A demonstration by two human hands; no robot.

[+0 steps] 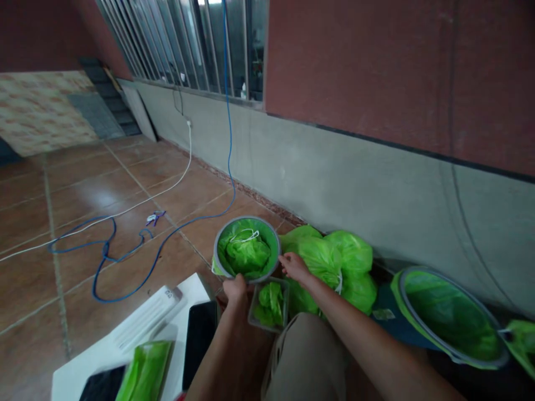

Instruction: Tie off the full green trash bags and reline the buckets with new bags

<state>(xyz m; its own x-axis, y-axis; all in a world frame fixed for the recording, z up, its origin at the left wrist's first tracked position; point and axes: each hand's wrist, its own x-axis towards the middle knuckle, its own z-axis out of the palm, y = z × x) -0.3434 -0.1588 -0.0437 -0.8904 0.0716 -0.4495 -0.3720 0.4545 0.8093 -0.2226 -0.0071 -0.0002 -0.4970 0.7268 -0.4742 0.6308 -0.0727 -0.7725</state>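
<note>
Far left: white cable [190, 142] and blue cable [111, 301] run loose over the tiled floor [25, 200]; a small purple-and-white item [154, 218] lies among them, type unclear. Risk, judged: a foot catching a loop could jerk the blue cable.

Left foreground: white table [79, 365] carrying a pale carton [146, 317], a folded green packet [146, 370] and a dark slab like a phone [198, 334]. The slab lies just beside the left forearm [219, 348]; a backward elbow swing could knock it.

Centre: round bin [216, 245], grey-rimmed and lined in green, in front of the person. Inside sits a bunched green bag [246, 256], white drawstring [254, 234] uppermost. Left hand [235, 288] holds the near rim, thumb over the edge, other fingers mostly hidden. A heavier pull on this side than on the other could tip the bin.

Below it: clear tub [261, 324] containing crumpled green plastic [271, 303], close to the trousered leg [309, 356]. A knee shift could nudge it.

Right hand [293, 266]: fingers curled in, tips at the bin's right edge; cannot tell whether they pinch or only touch. If they catch the liner alone, it could slip or tear.

Further right: puffed green bundles [351, 256], then a larger lined bin [403, 289], apart from both hands.
</note>
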